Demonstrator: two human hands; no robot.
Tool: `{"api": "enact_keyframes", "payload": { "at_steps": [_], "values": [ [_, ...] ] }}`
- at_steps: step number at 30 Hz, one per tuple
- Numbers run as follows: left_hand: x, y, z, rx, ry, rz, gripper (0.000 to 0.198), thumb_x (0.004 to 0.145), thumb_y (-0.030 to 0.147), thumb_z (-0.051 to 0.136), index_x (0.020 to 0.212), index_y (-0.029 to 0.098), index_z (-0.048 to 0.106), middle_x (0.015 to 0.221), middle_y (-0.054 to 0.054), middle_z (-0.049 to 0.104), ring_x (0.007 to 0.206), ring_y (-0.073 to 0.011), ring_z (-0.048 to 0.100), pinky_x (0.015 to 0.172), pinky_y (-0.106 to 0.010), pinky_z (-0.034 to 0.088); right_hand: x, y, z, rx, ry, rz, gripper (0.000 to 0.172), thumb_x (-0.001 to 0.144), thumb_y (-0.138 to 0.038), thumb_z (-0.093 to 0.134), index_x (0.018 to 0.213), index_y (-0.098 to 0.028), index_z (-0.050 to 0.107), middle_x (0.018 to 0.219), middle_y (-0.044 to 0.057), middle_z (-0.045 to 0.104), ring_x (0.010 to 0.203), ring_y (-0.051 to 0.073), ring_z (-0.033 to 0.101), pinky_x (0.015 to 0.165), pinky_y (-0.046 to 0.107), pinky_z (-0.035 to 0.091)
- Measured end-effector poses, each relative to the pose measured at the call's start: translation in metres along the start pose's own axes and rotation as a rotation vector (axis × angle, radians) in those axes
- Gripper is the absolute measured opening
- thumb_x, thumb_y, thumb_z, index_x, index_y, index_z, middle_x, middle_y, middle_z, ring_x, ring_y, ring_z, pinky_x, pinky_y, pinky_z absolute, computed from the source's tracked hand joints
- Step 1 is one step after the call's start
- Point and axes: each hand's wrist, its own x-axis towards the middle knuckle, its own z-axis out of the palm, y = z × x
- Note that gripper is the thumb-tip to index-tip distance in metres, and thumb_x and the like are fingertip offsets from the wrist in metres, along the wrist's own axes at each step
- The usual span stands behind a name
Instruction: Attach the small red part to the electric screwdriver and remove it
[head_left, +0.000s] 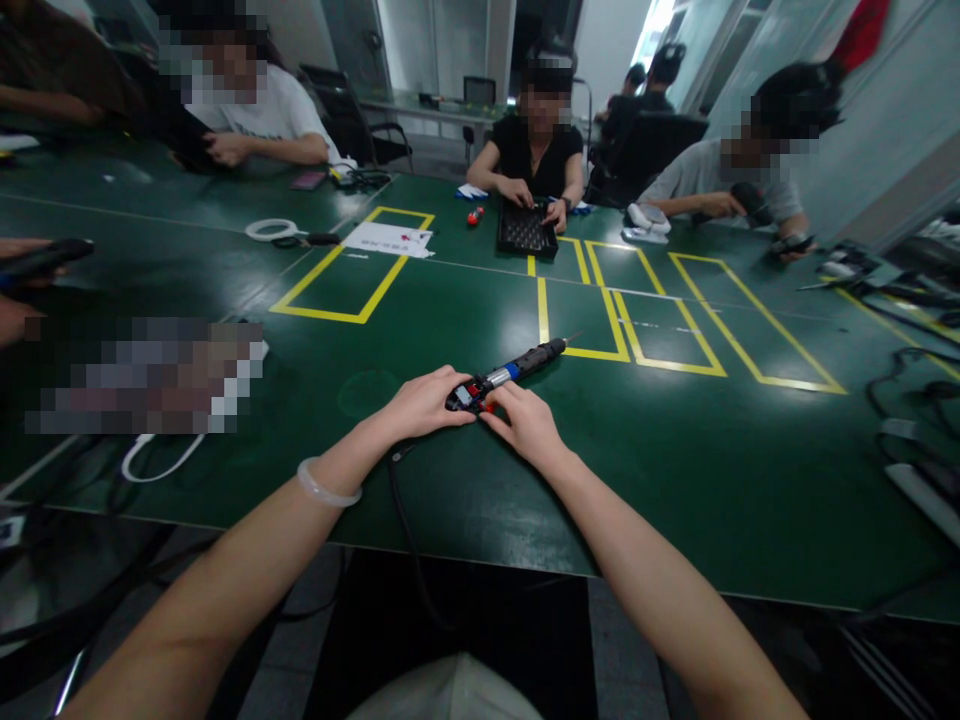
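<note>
An electric screwdriver (536, 358) lies slanted on the green table, its thin bit pointing away to the right. Its near end looks opened up, with a silver barrel, a blue band and small red parts showing. My left hand (427, 402) grips that near end between thumb and fingers. Closed against the right side of the same end is my right hand (529, 425), thumb and fingertips beside a small red-orange part. What exactly the right fingertips pinch is partly hidden. Just below my hands, a black cable (401, 500) runs off the table's front edge.
Yellow tape outlines (592, 352) mark the green table (675, 480). A paper sheet (390, 238) and a white ring-shaped item (271, 230) lie farther left. Across the table, a person handles a black tray (525, 232). Cables (900, 370) crowd the right side; other people sit around.
</note>
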Motion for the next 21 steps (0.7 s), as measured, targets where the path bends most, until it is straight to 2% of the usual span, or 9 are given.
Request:
{"api": "enact_keyframes", "payload": {
  "at_steps": [7,18,21],
  "values": [
    [-0.0005,-0.0009,0.0017,-0.002,-0.001,0.013,0.062,0.083,0.052,0.064,0.138,0.023,0.055,0.118,-0.008,0.061,0.107,-0.0268,0.063,0.087,-0.033,0.048,-0.0004,-0.0032,-0.0010,-0.160,-0.013,-0.080,0.010,0.097,-0.029,0.060,0.100,-0.020,0.064,0.100,0.008,0.066,0.091,0.023,0.059,0.078,0.034,0.038],
    [-0.0018,0.0025,-0.0015,0.016,-0.019,-0.011,0.062,0.085,0.051,0.063,0.140,0.025,0.053,0.122,-0.009,0.059,0.108,-0.0273,0.062,0.087,-0.033,0.048,0.0001,-0.0030,-0.0008,-0.077,-0.011,-0.062,0.015,0.101,-0.023,0.050,0.104,-0.022,0.065,0.102,0.007,0.067,0.092,0.020,0.061,0.079,0.031,0.041],
    [-0.0015,0.0068,-0.0016,0.050,-0.020,-0.024,0.064,0.085,0.057,0.062,0.139,0.024,0.054,0.121,-0.010,0.059,0.109,-0.0287,0.061,0.086,-0.034,0.048,0.0009,-0.0018,0.0019,-0.046,-0.011,-0.049,0.014,0.101,-0.023,0.051,0.103,-0.021,0.065,0.100,0.006,0.069,0.091,0.020,0.062,0.079,0.030,0.041]
  ]
}}
